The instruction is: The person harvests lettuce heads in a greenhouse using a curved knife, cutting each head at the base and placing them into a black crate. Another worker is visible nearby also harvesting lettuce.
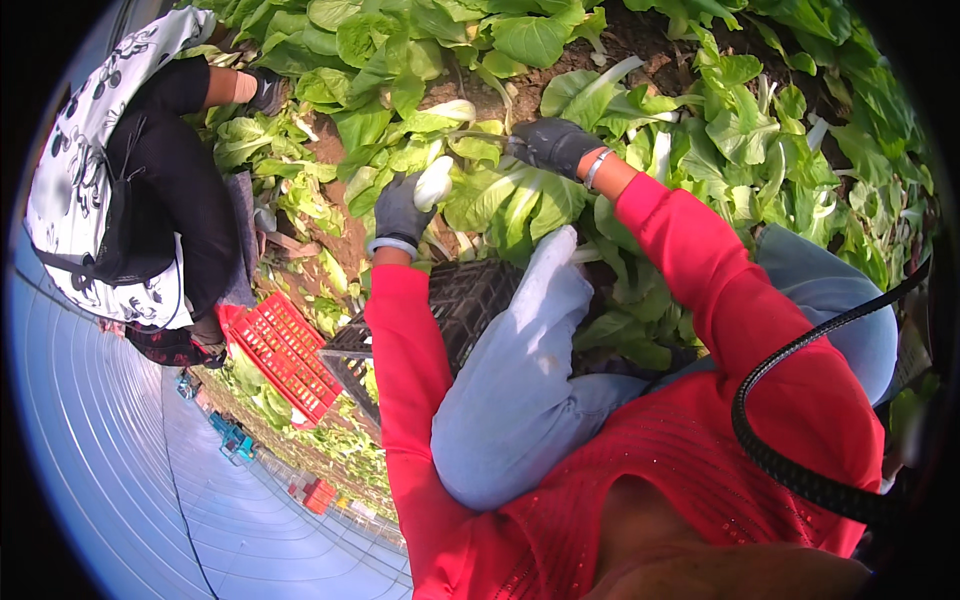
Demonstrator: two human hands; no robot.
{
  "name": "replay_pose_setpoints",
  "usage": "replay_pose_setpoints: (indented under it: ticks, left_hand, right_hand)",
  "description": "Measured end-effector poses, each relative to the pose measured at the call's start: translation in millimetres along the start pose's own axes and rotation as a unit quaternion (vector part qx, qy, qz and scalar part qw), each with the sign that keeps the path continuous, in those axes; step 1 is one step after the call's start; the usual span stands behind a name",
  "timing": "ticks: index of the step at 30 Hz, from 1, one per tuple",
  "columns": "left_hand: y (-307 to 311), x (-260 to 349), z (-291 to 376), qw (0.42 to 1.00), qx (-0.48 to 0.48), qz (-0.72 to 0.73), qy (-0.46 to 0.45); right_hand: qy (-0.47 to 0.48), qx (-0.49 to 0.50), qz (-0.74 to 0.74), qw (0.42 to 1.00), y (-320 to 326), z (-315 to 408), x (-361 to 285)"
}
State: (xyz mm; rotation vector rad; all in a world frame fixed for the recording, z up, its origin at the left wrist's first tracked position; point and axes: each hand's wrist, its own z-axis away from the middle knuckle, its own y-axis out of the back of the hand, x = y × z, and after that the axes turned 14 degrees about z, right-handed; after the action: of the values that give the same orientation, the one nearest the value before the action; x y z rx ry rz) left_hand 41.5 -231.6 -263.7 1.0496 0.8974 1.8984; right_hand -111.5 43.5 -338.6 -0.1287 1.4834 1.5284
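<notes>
My left hand (405, 206), in a dark glove, is closed around a small head of leafy greens with a white base (433, 184), held above the plants. To its right my right hand (551, 144), also gloved in dark material, grips a thin tool (480, 136) that points left towards the greens; its tip is hard to make out. Another pale-stemmed head (450, 111) lies just above, among leaves. Broad green leaves (517, 199) spread between and below my hands.
A black plastic crate (469, 296) stands beside my bent knee, with a red plastic crate (289, 352) farther left. At the upper left another person (165, 172) crouches among the plants. Leafy greens (750, 135) cover soil to the right. A greenhouse roof arches beyond.
</notes>
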Motion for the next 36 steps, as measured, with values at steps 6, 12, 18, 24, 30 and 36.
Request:
replay_pose_setpoints:
  ticks: [6,12,18,24,30,36]
  left_hand:
    - [-1.0,2.4,0.1,1.000,-0.014,0.008,-0.010]
    - [-1.5,-11.1,-2.3,0.997,-0.004,0.047,-0.058]
    - [1.6,-22.4,-2.4,0.993,0.017,0.076,-0.089]
    - [0.8,-29.0,-5.2,0.997,0.001,0.042,-0.071]
    - [-1.1,-28.9,-5.8,0.998,-0.009,0.047,-0.039]
    - [1.4,-28.1,-3.8,0.998,-0.025,0.057,-0.023]
  right_hand:
    - [-0.089,0.115,-0.105,0.984,-26.3,-61.7,-17.7]
    - [-0.155,0.163,-0.101,0.969,-22.5,-41.3,-3.7]
    - [-0.282,0.256,-0.297,0.876,-15.2,4.2,-37.1]
    - [0.042,0.234,-0.243,0.940,6.3,15.8,-101.0]
    - [-0.002,0.160,-0.099,0.982,-23.1,-44.9,-82.2]
    - [-0.195,0.105,-0.047,0.974,-32.6,-18.5,10.1]
